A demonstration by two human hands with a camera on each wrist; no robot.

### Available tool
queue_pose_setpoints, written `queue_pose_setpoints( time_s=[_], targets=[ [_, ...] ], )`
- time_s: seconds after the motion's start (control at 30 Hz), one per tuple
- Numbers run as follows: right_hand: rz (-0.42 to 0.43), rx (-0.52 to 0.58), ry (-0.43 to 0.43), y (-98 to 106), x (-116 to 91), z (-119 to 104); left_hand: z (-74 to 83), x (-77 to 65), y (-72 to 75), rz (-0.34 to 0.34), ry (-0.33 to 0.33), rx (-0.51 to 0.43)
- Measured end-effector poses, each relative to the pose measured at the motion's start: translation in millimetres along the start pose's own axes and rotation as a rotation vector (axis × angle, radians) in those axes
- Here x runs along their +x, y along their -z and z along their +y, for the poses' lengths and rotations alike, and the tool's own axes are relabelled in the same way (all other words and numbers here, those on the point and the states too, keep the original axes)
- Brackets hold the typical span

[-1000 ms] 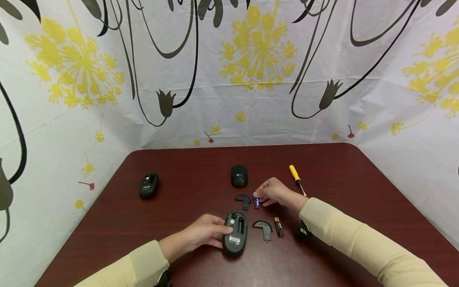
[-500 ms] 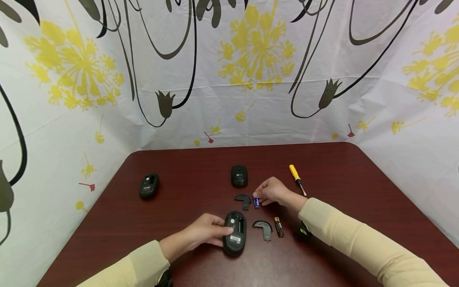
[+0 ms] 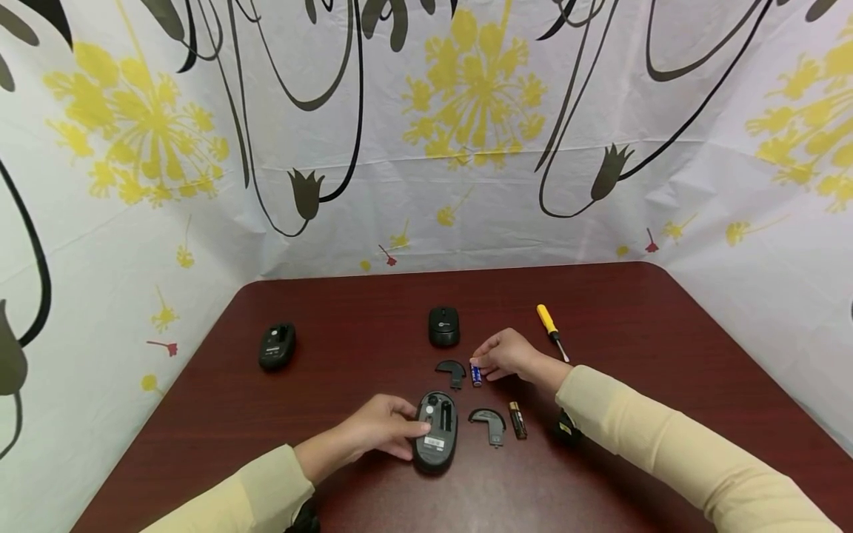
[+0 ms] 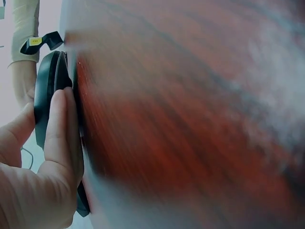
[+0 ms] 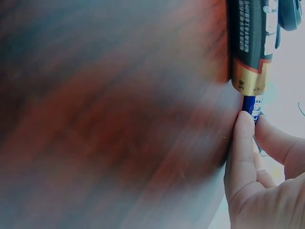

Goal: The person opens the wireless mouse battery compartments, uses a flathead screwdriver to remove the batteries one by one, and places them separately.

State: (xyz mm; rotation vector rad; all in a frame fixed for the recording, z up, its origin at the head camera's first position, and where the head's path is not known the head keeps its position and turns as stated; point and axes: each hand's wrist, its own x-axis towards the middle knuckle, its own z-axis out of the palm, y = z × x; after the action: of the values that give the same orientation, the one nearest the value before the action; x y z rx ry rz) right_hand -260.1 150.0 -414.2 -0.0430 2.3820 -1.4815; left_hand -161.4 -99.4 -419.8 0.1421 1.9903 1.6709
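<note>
My left hand point(image 3: 376, 429) grips a black computer mouse point(image 3: 435, 453) by its left side, thumb on the upturned underside. Its battery slot is uncovered. In the left wrist view the mouse point(image 4: 44, 102) shows edge-on between thumb and fingers. Farther off, my right hand point(image 3: 512, 354) pinches a small blue battery point(image 3: 476, 376) on the table; the right wrist view has the battery point(image 5: 251, 106) between thumb and fingertips. A black-and-gold battery point(image 3: 517, 420) lies nearer me. Beside it is a dark curved battery cover point(image 3: 494, 426), and a second cover point(image 3: 455, 372) lies left of the blue battery.
A second mouse point(image 3: 443, 327) stands upright behind the covers. Toward the table's left side, another mouse point(image 3: 277, 346) lies underside up. A yellow-handled screwdriver point(image 3: 548, 320) rests beyond my right hand. Patterned white cloth point(image 3: 413, 185) hangs behind the dark red table point(image 3: 346, 326).
The mouse in my left hand has tilted slightly. My right hand has stayed at the blue battery, and the other things lie as before.
</note>
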Motion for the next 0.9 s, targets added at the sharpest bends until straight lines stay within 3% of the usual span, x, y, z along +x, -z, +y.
queue_pose_setpoints(
  time_s=[0.37,0.9],
  targets=[
    [-0.004,0.043,-0.011,0.1,0.1,1.2,2.9,-0.5,0.7,-0.041,0.027,0.035],
    [-0.004,0.053,-0.03,2.3,-1.6,-0.9,5.1,-1.3,6.4,-0.048,0.022,0.057]
  ],
)
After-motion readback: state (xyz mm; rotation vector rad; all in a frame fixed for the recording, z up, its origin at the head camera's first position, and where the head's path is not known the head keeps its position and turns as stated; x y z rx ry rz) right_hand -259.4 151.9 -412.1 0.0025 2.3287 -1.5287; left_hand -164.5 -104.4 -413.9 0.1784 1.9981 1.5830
